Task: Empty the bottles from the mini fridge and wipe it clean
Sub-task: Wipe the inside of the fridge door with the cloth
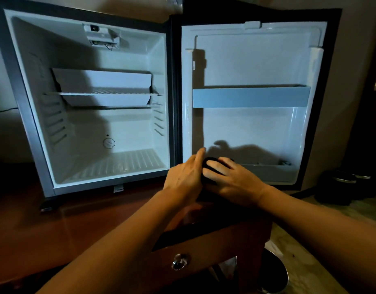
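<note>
Fridge (pixel 94 124) and door (pixel 250 128) show no bottles, so you're on the wipe. Both your hands sit at the door's bottom shelf (pixel 274 172): left hand (pixel 184 175) fingers extended beside a dark cloth-like thing (pixel 209 164), right hand (pixel 231 177) flat on top, pressing it. Can't tell what it is. Risk: pushing hard on the open door strains the hinge, or the bundle slips into the open drawer (pixel 204 240) below.

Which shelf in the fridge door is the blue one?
Look at the open fridge door, right of the white cabinet. Halfway up, a flat bar runs straight across. It is pale blue; the bottom door shelf is white.
</note>
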The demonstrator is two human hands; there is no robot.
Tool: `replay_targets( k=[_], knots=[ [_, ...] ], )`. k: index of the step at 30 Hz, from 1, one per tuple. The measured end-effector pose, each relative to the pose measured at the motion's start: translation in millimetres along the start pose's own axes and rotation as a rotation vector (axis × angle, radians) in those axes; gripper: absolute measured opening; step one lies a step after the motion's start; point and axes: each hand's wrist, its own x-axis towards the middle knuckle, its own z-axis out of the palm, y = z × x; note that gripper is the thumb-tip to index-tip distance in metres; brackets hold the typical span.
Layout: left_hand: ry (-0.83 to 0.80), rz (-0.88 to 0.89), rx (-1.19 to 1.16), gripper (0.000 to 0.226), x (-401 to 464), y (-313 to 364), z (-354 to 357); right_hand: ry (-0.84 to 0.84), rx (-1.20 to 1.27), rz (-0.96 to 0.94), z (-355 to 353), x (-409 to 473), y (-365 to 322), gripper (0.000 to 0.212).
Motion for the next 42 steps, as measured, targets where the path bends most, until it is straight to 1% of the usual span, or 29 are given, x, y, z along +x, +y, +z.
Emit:
replay_targets(
  k=[2, 3, 5, 7, 10, 13, 15, 17, 20, 22, 24, 26, 29, 33, 35, 38, 42],
  knots=[
    [-0.029, -0.039, 0.022, 0.055, 4, -4, 0, -0.004, -0.036, 0.002, 4, 0, 3, 0.027],
    [-0.037, -0.026, 0.027, 0.050, 4, -5, -1, -0.014, -0.051, 0.016, 5, 1, 4, 0.027],
    [-0.060, 0.011, 0.037, 0.048, 4, -5, -4, -0.041, -0.056, 0.026, 5, 4, 6, 0.026],
    [-0.065, 0.003, 0.031, 0.050, 5, -1, -5, -0.061, -0.056, 0.005, 4, 6, 9, 0.024],
    [-0.046, -0.061, 0.016, 0.060, 7, 5, -3, -0.066, -0.053, 0.001, 0, -1, 16, 0.022],
    [-0.040, -0.077, 0.067, 0.063, 10, 8, -3, -0.070, -0.064, -0.006, -6, -19, 23, 0.023],
    [-0.063, -0.083, 0.109, 0.064, 12, 9, -5, -0.087, -0.088, -0.020, -10, -32, 28, 0.024],
    [-0.098, -0.075, 0.158, 0.058, 14, 11, -4, -0.104, -0.104, -0.014, -15, -42, 33, 0.024],
    [-0.115, -0.047, 0.210, 0.040, 14, 13, -4, -0.134, -0.118, 0.002, -21, -57, 39, 0.023],
    [-0.121, -0.048, 0.231, 0.037, 14, 14, -4, -0.156, -0.123, 0.005, -27, -68, 43, 0.023],
    [-0.115, -0.062, 0.252, 0.035, 16, 16, -5, -0.177, -0.128, 0.013, -33, -80, 47, 0.028],
    [-0.110, -0.075, 0.267, 0.033, 18, 18, -6, -0.222, -0.139, 0.026, -39, -92, 50, 0.036],
    [-0.118, -0.089, 0.289, 0.032, 20, 23, -7, -0.337, -0.165, 0.048, -50, -109, 55, 0.038],
    [-0.114, -0.111, 0.301, 0.030, 22, 30, -10, -0.426, -0.200, 0.093, -66, -128, 61, 0.040],
    [-0.120, -0.117, 0.298, 0.030, 23, 32, -10, -0.456, -0.220, 0.114, -71, -136, 64, 0.038],
    [-0.114, -0.125, 0.306, 0.028, 24, 33, -8, -0.519, -0.240, 0.152, -76, -143, 66, 0.029],
    [-0.087, -0.132, 0.334, 0.019, 25, 37, -6, -0.604, -0.248, 0.289, -78, -135, 62, 0.014]
  ],
)
